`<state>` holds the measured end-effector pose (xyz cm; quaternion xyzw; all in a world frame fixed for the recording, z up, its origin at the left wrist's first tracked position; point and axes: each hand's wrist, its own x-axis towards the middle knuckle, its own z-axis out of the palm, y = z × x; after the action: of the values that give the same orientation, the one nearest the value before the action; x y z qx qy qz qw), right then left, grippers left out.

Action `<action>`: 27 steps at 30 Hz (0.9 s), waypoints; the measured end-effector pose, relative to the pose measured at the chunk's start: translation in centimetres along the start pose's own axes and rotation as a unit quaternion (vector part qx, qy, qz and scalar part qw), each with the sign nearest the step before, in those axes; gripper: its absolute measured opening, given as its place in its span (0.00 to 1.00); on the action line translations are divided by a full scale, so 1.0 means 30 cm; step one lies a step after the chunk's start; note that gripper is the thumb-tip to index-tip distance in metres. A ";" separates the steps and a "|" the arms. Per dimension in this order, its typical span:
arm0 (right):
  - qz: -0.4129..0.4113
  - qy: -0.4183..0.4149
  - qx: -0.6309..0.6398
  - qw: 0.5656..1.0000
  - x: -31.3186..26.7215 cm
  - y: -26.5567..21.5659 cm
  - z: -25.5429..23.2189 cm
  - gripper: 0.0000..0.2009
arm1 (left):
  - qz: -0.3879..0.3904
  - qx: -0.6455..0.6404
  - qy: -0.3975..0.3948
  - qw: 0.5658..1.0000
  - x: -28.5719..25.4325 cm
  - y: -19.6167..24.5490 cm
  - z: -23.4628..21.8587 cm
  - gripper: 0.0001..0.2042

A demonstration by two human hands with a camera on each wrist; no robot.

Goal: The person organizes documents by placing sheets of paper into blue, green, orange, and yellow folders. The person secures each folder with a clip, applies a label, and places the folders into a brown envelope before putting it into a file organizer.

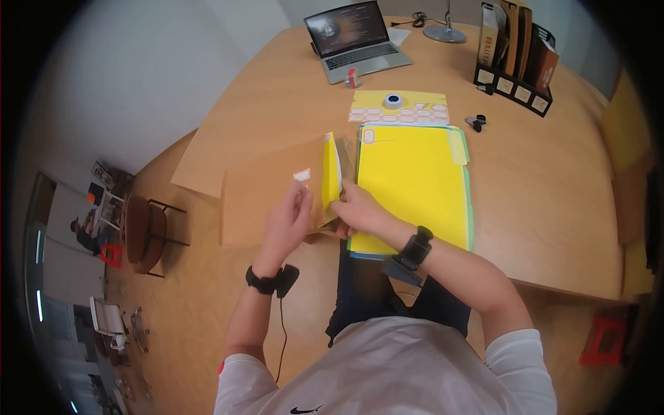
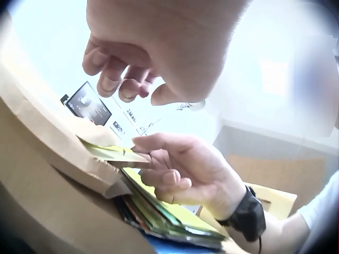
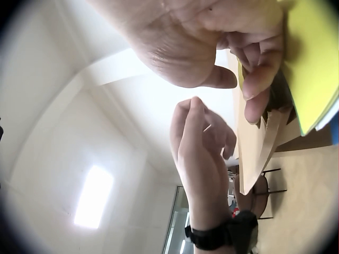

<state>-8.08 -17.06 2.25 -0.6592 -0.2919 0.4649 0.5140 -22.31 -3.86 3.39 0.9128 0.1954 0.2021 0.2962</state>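
Note:
A brown paper folder (image 1: 259, 183) lies partly opened on the left of the table, a small white label (image 1: 301, 175) on its face. Out of its opening rises a narrow yellow sheet (image 1: 329, 162). My right hand (image 1: 363, 209) pinches the folder's edge beside that sheet, thumb above and fingers below in the left wrist view. Over the brown paper hovers my left hand (image 1: 289, 216), its fingers loosely bent and holding nothing. To the right is a stack of folders with a yellow folder (image 1: 415, 187) on top; green and blue edges show beneath it.
Beyond the stack, a white roll (image 1: 393, 102) sits on a yellow sheet of label stickers (image 1: 360, 115). Further back are a laptop (image 1: 356, 60), a lamp base (image 1: 445, 34) and a black rack (image 1: 512, 90) of books. Black clips (image 1: 476, 123) lie right of the stack.

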 end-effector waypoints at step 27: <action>0.033 -0.072 0.074 0.994 0.017 0.016 -0.006 0.19 | -0.060 0.011 -0.068 0.996 0.182 -0.070 -0.038 0.10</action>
<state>-7.75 -16.84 1.64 -0.5936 -0.2706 0.5483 0.5233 -18.76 0.86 4.33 0.9144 0.2314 0.1190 0.3101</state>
